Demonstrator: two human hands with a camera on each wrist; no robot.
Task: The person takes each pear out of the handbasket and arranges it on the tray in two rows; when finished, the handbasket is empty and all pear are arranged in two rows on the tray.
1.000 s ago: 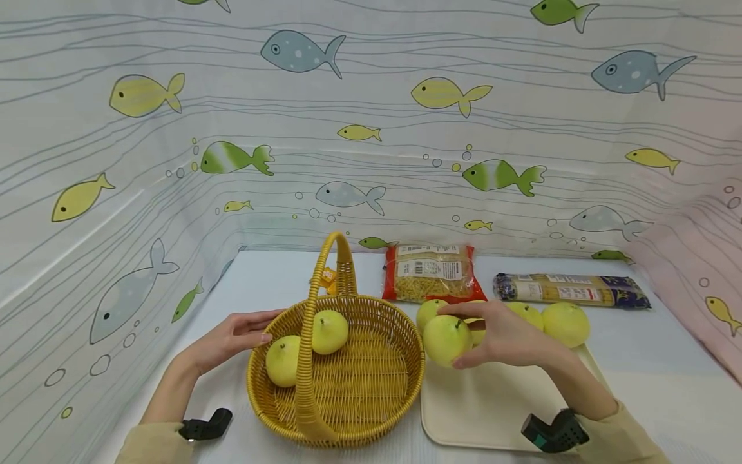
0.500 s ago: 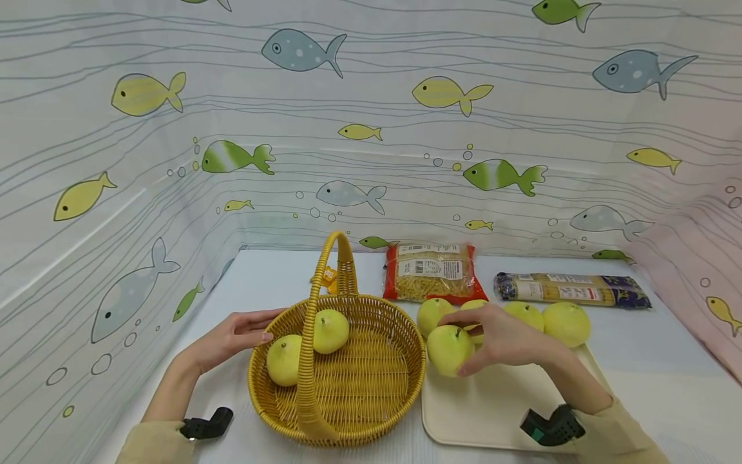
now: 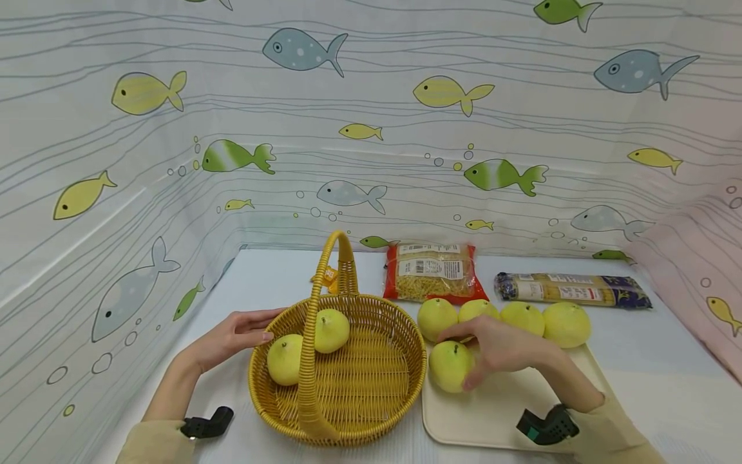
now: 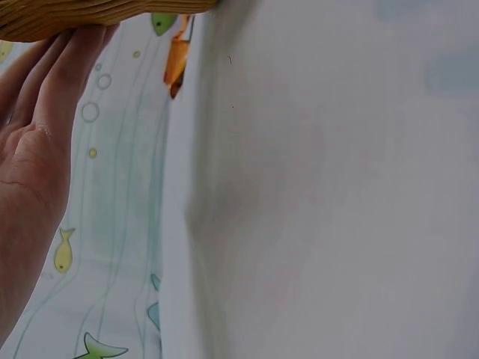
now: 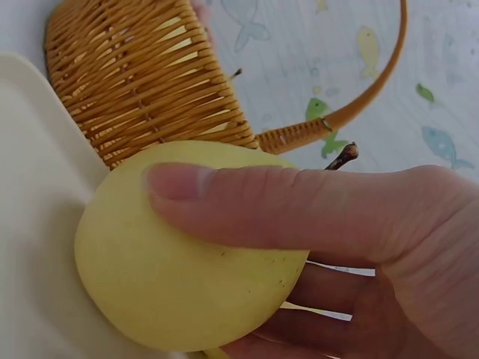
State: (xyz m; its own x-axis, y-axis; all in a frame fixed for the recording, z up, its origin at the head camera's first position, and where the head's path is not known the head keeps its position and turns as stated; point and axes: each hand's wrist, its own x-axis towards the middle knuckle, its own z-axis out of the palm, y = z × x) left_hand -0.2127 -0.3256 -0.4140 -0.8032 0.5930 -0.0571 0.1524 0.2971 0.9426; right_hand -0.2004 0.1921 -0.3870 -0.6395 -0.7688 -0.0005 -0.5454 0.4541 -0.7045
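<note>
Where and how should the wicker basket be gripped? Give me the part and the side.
Best grip is probably the top of its arched handle, from above: it rises high over the wicker basket, with no hand on it. The two fruits inside sit toward the left, so the load may tip that way.

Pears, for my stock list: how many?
7: two pears in the basket, one pear in the right hand, four pears at the far end of the tray; that hand may hide more.

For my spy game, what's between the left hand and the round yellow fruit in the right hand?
The head view shows a golden wicker basket, with two round yellow fruits inside, between the left hand and the held fruit.
</note>
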